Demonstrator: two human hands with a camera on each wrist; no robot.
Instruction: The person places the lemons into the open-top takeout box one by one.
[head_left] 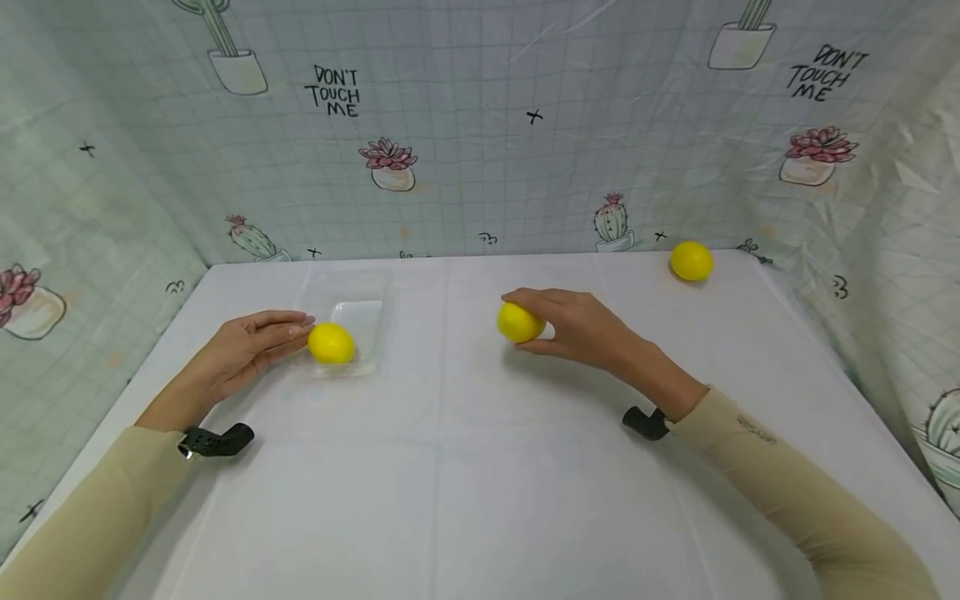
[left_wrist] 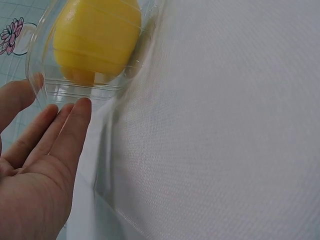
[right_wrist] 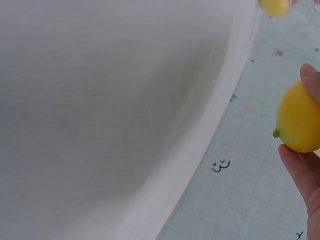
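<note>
In the head view, my right hand (head_left: 581,329) grips a yellow lemon (head_left: 517,322) between fingers and thumb, above the middle of the table. The right wrist view shows that lemon (right_wrist: 299,117) with its small green tip, held between the fingertips. At the left, a clear plastic container (head_left: 363,362) stands on the table with another lemon (head_left: 331,343) in it. My left hand (head_left: 251,346) lies beside this container, fingers nearly straight. In the left wrist view the fingertips (left_wrist: 82,107) meet the near wall of the container, below the lemon (left_wrist: 97,40).
A third lemon (head_left: 692,261) rests at the table's back right corner. White cloth covers the table (head_left: 480,500). A printed curtain (head_left: 480,167) with cacti and lettering hangs behind and at both sides. Each wrist carries a black strap device (head_left: 217,440).
</note>
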